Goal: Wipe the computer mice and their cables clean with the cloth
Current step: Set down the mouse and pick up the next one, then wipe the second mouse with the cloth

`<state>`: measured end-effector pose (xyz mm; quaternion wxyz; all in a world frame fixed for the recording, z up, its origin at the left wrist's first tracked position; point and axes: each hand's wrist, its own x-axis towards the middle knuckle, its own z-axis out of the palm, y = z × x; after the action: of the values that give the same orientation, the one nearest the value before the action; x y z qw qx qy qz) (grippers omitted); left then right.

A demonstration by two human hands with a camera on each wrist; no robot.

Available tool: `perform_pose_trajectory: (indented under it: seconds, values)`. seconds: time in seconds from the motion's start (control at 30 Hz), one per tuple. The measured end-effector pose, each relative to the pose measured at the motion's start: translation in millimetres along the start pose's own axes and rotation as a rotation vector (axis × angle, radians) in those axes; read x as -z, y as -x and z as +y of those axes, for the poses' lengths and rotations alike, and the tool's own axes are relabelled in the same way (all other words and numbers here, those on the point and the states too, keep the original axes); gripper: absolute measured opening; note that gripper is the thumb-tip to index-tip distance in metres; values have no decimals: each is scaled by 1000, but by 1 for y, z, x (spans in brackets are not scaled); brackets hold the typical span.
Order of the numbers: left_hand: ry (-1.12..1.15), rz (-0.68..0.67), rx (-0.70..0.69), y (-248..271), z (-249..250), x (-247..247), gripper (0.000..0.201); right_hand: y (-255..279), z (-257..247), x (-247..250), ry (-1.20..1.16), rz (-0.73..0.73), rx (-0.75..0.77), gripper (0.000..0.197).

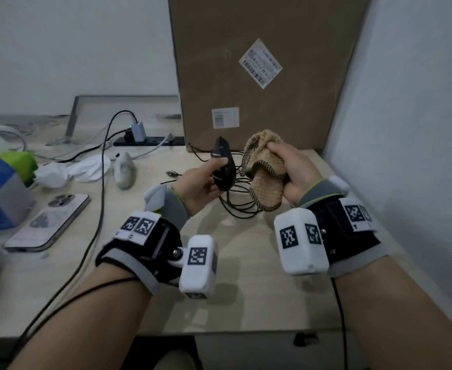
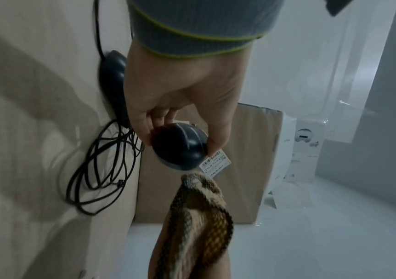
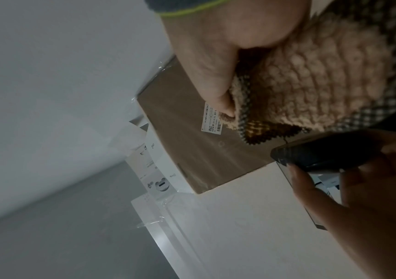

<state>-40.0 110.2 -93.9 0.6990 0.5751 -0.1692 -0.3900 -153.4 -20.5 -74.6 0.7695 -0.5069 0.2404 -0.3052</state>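
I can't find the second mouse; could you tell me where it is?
In the left wrist view, the second mouse lies on the desk behind the left hand, beside the coiled cables.

Black mouse (image 1: 222, 164); tan cloth (image 1: 266, 166), dark checked edging; brown box (image 1: 267, 62).

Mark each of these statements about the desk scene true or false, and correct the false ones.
1. The left hand holds a black mouse. True.
2. The right hand is empty. False: it grips a tan cloth.
3. The held mouse rests flat on the desk. False: it is lifted above it.
4. A second dark mouse lies on the desk beside coiled black cable. True.
5. The cardboard box lies flat. False: it stands upright at the back of the desk.
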Motion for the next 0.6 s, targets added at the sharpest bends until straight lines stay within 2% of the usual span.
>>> perform_pose_trajectory:
  seconds: [0.27, 0.47, 0.6]
  values:
    - [-37, -21, 30, -4, -29, 0, 12, -3, 23, 8, 13, -2, 59, 2]
    - [-51, -59, 37, -6, -35, 2, 12, -10, 29, 18, 56, 3, 117, 25]
    - [-108, -114, 14, -5, -35, 0, 14, -10, 28, 25, 56, 8, 149, 29]
